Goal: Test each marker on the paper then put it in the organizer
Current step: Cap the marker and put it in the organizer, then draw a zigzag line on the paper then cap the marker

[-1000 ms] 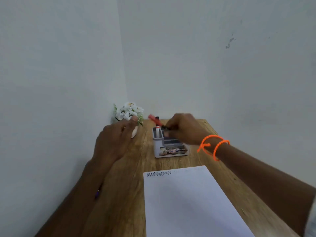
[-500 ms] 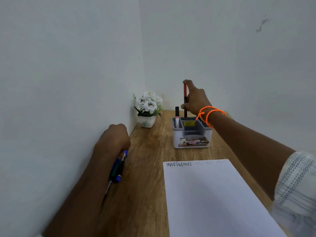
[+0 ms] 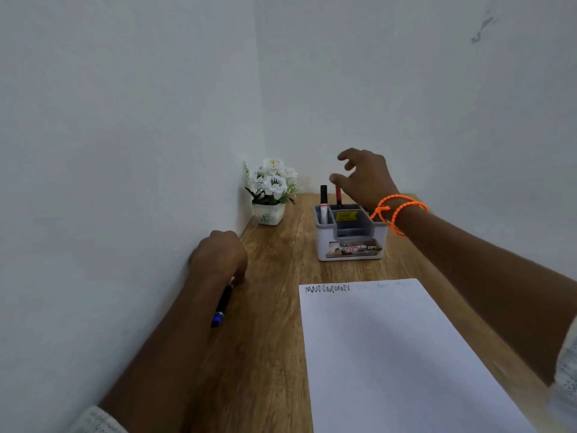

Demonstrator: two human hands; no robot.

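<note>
A white and grey organizer (image 3: 349, 242) stands at the back of the wooden desk (image 3: 268, 339). A black-capped marker (image 3: 323, 201) stands in its left slot and a red marker (image 3: 338, 196) stands upright in a rear slot. My right hand (image 3: 363, 179) hovers just above the red marker with fingers spread, holding nothing. My left hand (image 3: 218, 256) rests closed on the desk by the left wall, gripping a blue marker (image 3: 222, 304) that points back toward me. A white sheet of paper (image 3: 399, 354) lies in front, with a dark scribble along its top edge.
A small white pot of white flowers (image 3: 271, 190) sits in the back left corner. Walls close the desk on the left and at the back. Orange bands circle my right wrist (image 3: 396, 212).
My right hand lowered the red marker into the organizer and let go, its fingers now spread above it. My left hand stays closed on the blue marker near the wall.
</note>
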